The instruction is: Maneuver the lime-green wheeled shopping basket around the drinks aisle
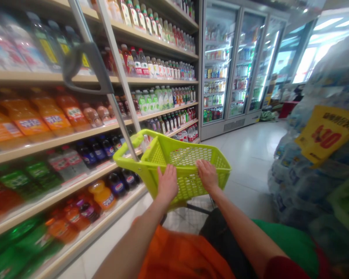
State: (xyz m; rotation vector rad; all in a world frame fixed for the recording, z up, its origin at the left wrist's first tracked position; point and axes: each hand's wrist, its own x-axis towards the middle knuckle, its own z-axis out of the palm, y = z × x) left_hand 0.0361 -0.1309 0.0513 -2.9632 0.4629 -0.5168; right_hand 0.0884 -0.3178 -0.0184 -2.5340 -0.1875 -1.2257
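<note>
My left hand (168, 186) lies against the near rim of the green cart (187, 169); I cannot tell how firmly that grip closes. My right hand (208, 176) grasps the same rim, fingers curled over it. The cart stands right before me, beside the drink shelves (163, 81) on my left. Wrapped bottles (291, 174) rise to my right; glass-door fridges (246, 62) stand well beyond.

Lit coolers (235, 64) stand beside shelves (163, 80) on glossy flooring (244, 145).
</note>
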